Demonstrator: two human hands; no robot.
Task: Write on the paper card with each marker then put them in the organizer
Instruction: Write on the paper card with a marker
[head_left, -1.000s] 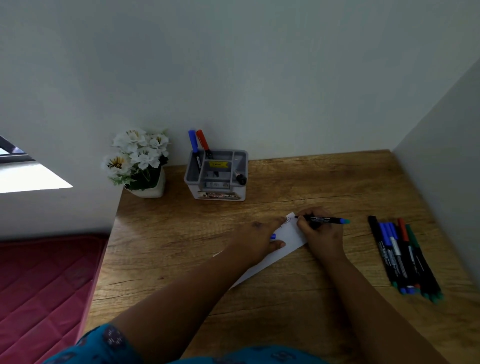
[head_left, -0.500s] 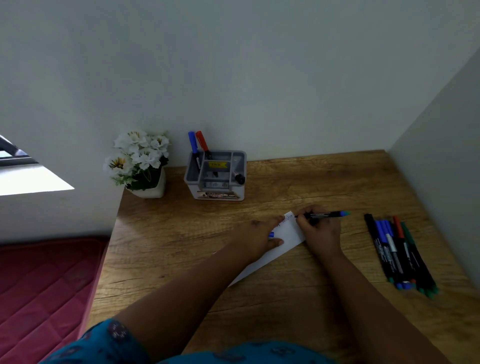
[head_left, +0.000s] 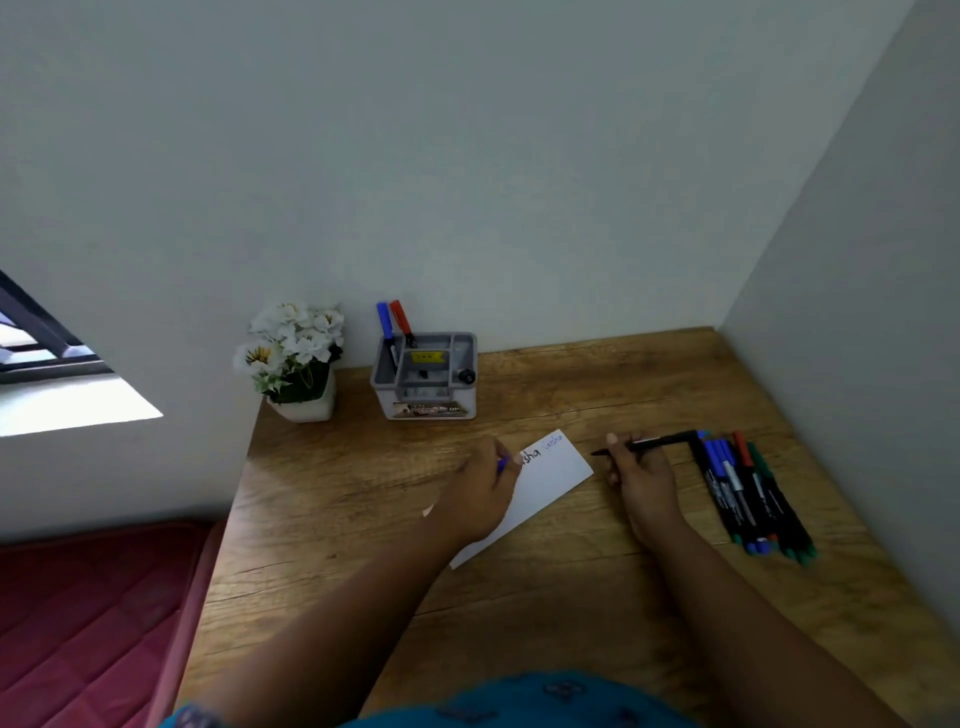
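The blue marker (head_left: 644, 443) in my right hand (head_left: 641, 475) is light, stiff and smooth, best pinched mid-barrel, as my fingers have it now; it lies level just above the desk (head_left: 597, 597), right of the paper card (head_left: 545, 480), its uncapped tip pointing at the card. It is slim, black-barrelled, blue at the back end. My left hand (head_left: 480, 491) rests on the card, fingers curled round what I take to be the blue cap (head_left: 501, 464). The spare markers (head_left: 748, 493) lie bundled to the right; the organizer (head_left: 423, 376) by the wall holds two.
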